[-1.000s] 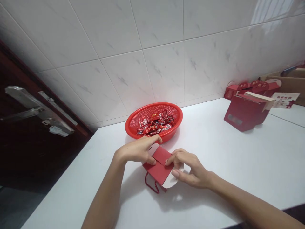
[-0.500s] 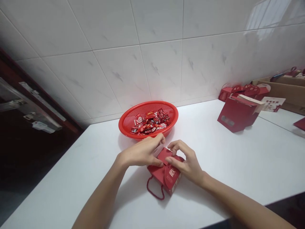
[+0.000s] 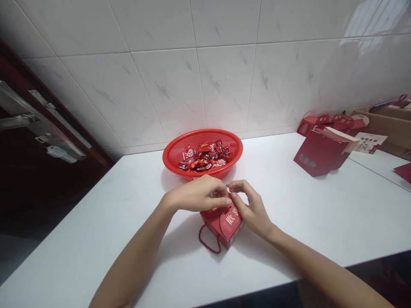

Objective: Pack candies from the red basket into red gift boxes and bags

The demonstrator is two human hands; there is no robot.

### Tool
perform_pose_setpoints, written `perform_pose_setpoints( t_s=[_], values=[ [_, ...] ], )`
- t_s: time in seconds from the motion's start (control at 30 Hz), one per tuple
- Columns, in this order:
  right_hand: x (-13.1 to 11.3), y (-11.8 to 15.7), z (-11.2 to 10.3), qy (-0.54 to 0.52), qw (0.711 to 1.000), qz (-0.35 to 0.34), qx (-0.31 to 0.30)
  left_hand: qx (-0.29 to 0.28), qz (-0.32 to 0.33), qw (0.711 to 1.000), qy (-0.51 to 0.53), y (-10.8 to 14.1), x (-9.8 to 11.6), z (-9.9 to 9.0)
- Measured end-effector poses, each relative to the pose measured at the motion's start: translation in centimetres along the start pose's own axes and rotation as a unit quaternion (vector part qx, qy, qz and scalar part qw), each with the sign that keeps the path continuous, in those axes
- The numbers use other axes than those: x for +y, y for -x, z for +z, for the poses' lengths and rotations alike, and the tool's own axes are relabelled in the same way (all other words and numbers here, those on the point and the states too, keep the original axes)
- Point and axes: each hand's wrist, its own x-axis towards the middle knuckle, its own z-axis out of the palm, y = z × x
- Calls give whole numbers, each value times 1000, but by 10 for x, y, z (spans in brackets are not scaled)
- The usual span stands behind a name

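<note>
Head view: box (image 3: 228, 226) diagonal, corner nearest.

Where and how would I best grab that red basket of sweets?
Probably by opposite ends of its rim, coming in from the left and right. The red basket is a wide oval whose rim juts outward, leaving an edge to hook under. The near side looks poorer: the small red box sits close in front.
</note>
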Motion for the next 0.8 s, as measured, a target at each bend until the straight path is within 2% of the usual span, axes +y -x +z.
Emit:
perform_pose_setpoints(
  t_s=[0.27, 0.53, 0.67, 0.8],
  values=[
    [3, -15, -14, -88, 987, 131, -30, 5, -44, 999, -9, -6, 1, 6],
    [11, -21, -29, -98, 963, 113, -225, 6, -64, 998, -25, 2, -6, -6],
    [12, -15, -27, -68, 946, 135, -286, 5, -111, 991, -70, 14, -15, -17],
    [12, -10, -22, -32, 942, 106, -316, 1, -134, 986, -100, 18, -21, -20]
  ],
)
